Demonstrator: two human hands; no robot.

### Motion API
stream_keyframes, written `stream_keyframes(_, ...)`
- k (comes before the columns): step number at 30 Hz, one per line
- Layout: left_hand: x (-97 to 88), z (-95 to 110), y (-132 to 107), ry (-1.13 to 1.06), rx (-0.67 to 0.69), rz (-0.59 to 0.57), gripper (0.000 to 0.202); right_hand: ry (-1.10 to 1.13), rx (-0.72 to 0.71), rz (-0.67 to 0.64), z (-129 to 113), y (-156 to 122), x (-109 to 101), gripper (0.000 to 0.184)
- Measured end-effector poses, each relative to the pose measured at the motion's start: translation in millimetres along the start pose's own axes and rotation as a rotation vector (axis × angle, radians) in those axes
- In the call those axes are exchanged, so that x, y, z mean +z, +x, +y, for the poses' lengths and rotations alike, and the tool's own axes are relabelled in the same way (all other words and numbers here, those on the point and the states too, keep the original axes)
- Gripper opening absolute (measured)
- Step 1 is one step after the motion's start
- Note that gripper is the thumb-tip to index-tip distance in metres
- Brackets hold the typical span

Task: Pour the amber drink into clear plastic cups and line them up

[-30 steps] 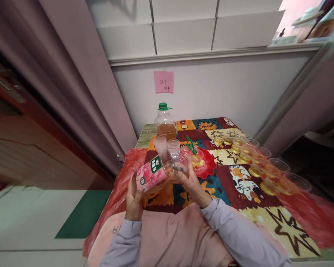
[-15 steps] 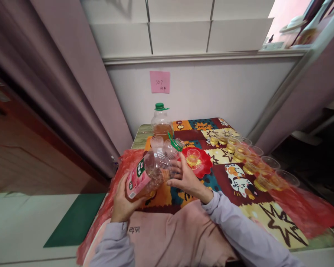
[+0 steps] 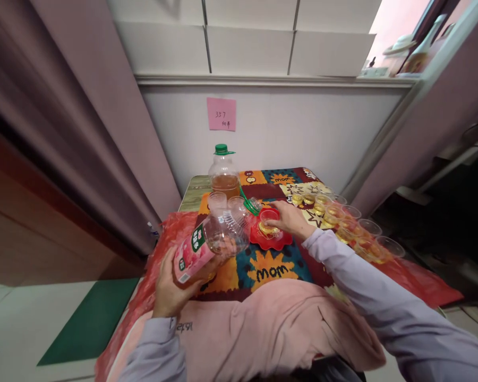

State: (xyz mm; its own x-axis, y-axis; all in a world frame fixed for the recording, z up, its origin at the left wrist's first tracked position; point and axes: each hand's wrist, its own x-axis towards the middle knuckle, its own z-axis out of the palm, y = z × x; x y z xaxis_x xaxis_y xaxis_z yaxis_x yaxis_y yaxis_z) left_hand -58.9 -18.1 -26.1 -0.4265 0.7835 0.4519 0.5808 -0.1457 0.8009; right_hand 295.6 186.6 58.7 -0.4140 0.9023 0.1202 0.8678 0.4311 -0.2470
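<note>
My left hand (image 3: pixel 171 289) grips the lower end of a big clear plastic bottle (image 3: pixel 193 254) with a pink label. The bottle leans to the right, its open neck with a green ring pointing up and right; some amber liquid lies in it. My right hand (image 3: pixel 291 218) has its thumb and fingers closed at the side of a small clear plastic cup (image 3: pixel 267 227) holding a little yellow liquid. This cup is on a red scalloped plate (image 3: pixel 281 243), just below and right of the bottle's mouth.
A second bottle (image 3: pixel 225 183) with a green cap stands at the back, part full of amber liquid. Clear cups (image 3: pixel 218 200) sit behind the tilted bottle. Rows of cups with yellow liquid (image 3: pixel 344 231) line the right side. A red plastic sheet (image 3: pixel 163 241) hangs over the left edge.
My right hand has left the bottle's upper part and moved right to the cup on the red plate. My left hand still holds the bottle tilted. The view has shifted slightly.
</note>
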Motion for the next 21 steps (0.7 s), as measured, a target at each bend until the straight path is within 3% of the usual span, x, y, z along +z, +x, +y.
stream_keyframes(3,-0.7,-4.6,0.6,0.035,0.031,-0.009,0.109,-0.064,0.026,-0.085,-10.7,7.2,-2.2,0.067)
stream_keyframes(8,-3.7,-11.6,1.9,0.063,0.051,-0.033,0.110,-0.104,0.045,-0.118,-19.2,13.2,-3.0,0.053)
stream_keyframes(17,-2.9,-14.2,2.1,0.113,0.106,-0.024,0.108,-0.106,0.015,-0.132,-19.5,15.2,-4.6,0.058)
stream_keyframes(21,-5.2,-20.7,1.9,0.122,0.104,-0.048,0.110,-0.063,0.013,-0.077,-11.1,18.2,-18.8,0.065)
